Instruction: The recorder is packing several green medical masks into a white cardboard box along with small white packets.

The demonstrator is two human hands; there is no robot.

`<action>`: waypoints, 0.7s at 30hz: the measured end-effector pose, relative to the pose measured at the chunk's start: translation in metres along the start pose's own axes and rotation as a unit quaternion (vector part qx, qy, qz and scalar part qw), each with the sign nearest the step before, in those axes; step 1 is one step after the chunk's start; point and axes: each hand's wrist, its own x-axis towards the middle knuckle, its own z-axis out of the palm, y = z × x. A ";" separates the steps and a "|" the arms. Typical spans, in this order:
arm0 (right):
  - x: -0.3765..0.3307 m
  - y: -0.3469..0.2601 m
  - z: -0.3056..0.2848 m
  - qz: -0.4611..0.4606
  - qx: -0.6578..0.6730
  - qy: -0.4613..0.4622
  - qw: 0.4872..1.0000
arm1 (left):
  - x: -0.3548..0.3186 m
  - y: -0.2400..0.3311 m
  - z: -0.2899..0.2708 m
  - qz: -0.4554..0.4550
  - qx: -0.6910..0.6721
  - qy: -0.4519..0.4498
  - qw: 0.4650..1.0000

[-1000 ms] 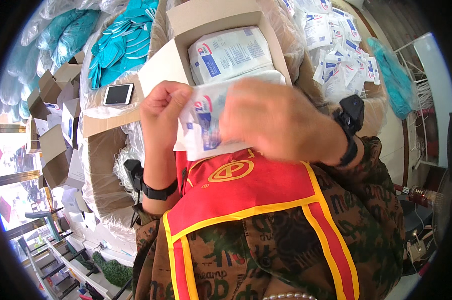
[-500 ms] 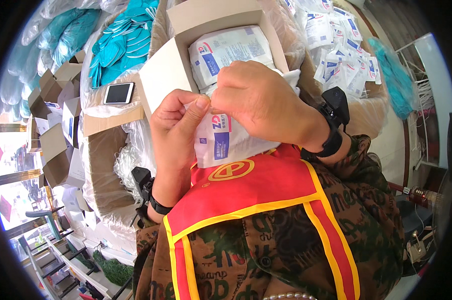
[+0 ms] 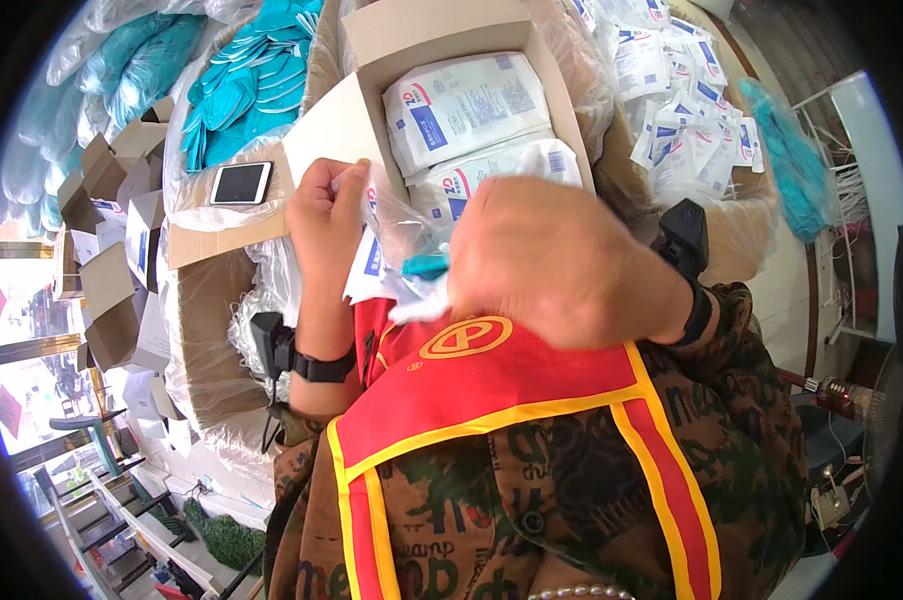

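Right, L hand (image 3: 326,205) pinches the edge of a white pkt (image 3: 364,275), fingers closed; R hand (image 3: 571,260) is curled opposite, blurred, grip can't tell. Pkt's between 'em, teal pc (image 3: 426,265) showing, near open box (image 3: 326,130); uneven tug could rip pkt & drop pc.

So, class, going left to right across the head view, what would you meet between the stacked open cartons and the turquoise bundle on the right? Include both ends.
Open cartons → phone → left hand → white packet → right hand → turquoise bundle.
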 end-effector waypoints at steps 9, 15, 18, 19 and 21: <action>0.000 0.027 -0.006 0.083 -0.028 0.057 0.994 | -0.034 0.083 -0.034 0.214 0.113 -0.257 0.936; -0.001 0.026 0.000 0.065 -0.025 0.028 0.997 | -0.040 0.080 -0.030 -0.003 -0.064 -0.389 0.919; -0.003 0.026 0.002 0.076 -0.046 0.032 0.996 | -0.044 0.074 -0.027 -0.039 -0.158 -0.400 0.902; -0.003 0.023 0.005 0.059 -0.078 0.028 0.995 | -0.048 0.074 -0.023 -0.082 -0.193 -0.388 0.897; -0.003 0.020 0.013 0.039 -0.110 0.026 0.993 | -0.053 0.075 -0.023 -0.123 -0.219 -0.386 0.887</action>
